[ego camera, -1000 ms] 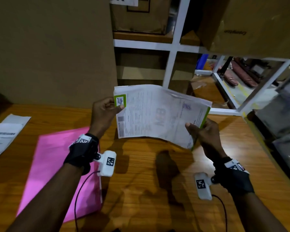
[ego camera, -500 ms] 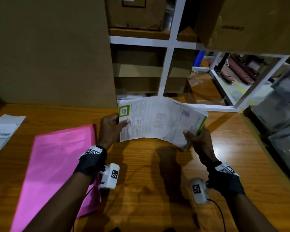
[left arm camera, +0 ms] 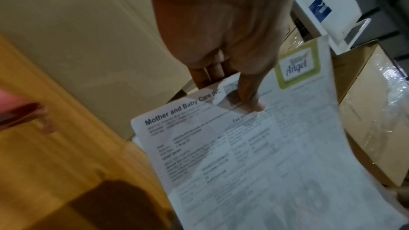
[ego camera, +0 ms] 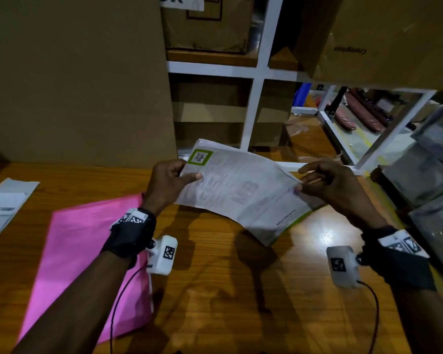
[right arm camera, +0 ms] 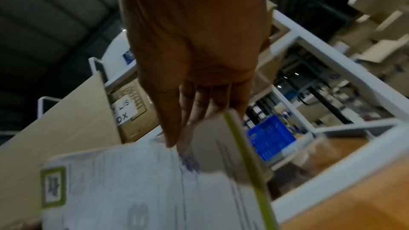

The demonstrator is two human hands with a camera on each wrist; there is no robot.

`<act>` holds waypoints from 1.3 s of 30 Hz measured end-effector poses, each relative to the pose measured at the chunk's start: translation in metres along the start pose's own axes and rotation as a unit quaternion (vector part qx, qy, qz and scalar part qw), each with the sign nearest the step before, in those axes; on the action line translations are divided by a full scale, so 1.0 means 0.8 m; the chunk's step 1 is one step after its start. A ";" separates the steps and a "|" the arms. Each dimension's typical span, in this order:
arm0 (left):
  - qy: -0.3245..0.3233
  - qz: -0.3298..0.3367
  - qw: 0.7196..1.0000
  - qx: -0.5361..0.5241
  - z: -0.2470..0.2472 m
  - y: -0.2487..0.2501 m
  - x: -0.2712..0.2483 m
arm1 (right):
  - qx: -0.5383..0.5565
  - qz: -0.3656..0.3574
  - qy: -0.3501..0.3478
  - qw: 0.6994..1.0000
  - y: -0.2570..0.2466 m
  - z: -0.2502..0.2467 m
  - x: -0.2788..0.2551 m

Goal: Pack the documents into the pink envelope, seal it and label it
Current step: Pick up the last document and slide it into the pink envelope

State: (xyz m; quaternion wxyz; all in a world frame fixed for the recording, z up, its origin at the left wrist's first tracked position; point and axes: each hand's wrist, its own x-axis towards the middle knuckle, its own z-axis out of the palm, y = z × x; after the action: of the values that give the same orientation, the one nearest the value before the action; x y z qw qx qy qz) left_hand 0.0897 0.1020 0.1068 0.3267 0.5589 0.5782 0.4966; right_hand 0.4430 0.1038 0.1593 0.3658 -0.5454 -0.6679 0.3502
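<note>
Both hands grasp the documents (ego camera: 241, 190), left hand (ego camera: 168, 183) pinching the left edge, right hand (ego camera: 335, 187) the right; next, folding or sliding them into the envelope (ego camera: 87, 256) lying left.

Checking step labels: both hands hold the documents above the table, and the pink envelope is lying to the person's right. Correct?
Not quite. The pink envelope lies to the person's left, under the left forearm, as the head view shows. The left hand and right hand do hold the documents above the table.

Documents (ego camera: 243, 190) above table (ego camera: 215, 277), envelope (ego camera: 85, 254) left.
</note>
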 end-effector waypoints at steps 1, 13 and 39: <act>-0.015 0.005 1.000 0.003 -0.002 0.009 0.004 | -0.046 -0.004 -0.035 0.998 -0.009 0.000 0.004; -0.050 0.089 0.992 0.080 -0.046 0.070 0.035 | -0.015 -0.032 -0.199 0.979 -0.077 0.057 0.016; 0.053 -0.283 0.912 0.292 -0.097 -0.104 -0.175 | 0.236 0.261 -0.221 0.909 0.054 0.194 -0.036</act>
State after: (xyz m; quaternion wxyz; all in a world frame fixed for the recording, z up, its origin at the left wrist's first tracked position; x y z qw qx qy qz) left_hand 0.0128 -0.0401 0.0267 0.2447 0.4148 0.8479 0.2218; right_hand 0.3326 0.0716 0.0432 0.2221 -0.5065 -0.4634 0.6924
